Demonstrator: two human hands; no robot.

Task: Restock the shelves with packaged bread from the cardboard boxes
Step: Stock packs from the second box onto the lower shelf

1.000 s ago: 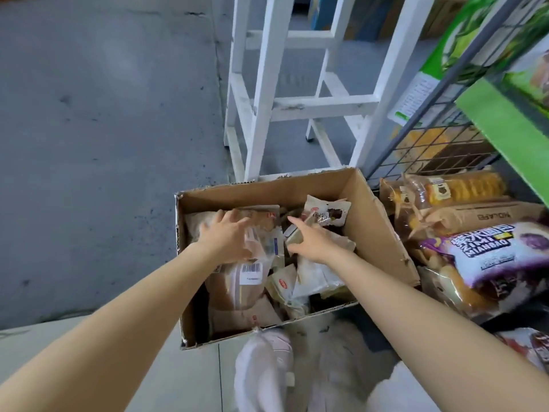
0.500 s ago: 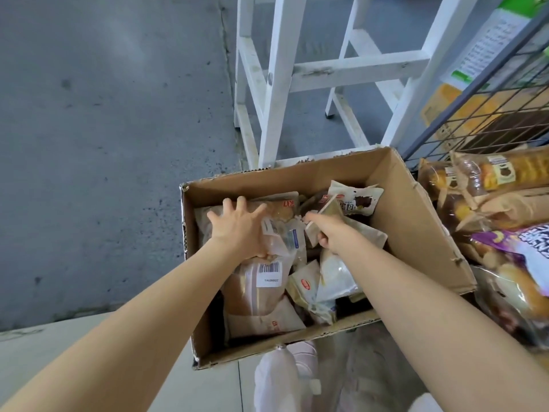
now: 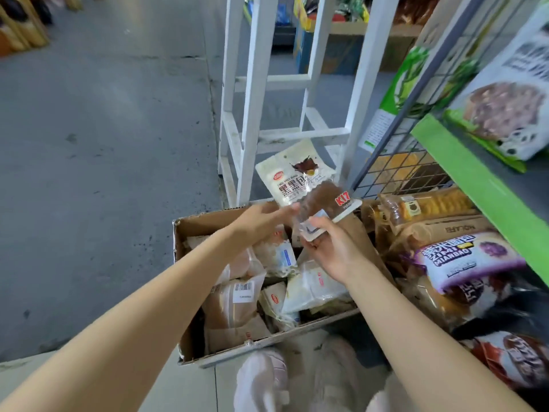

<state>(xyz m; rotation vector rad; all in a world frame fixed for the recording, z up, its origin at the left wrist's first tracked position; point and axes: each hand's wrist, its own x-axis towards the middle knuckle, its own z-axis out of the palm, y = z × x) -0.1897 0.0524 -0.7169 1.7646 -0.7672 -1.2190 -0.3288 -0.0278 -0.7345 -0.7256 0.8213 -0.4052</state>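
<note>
My hands, left (image 3: 261,218) and right (image 3: 335,248), have lifted two bread packets (image 3: 300,176) clear above the cardboard box (image 3: 190,230), each pinching one; shelving comes next.

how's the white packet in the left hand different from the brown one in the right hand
The white packet is opaque, printed with dark characters and a brown picture; the brown packet is clear, showing dark bread, with a red-lettered label. The left hand pinches the white packet by its lower edge, so it stands up behind; the right hand grips the brown packet's near end, in front. Both are held above the cardboard box.
</note>
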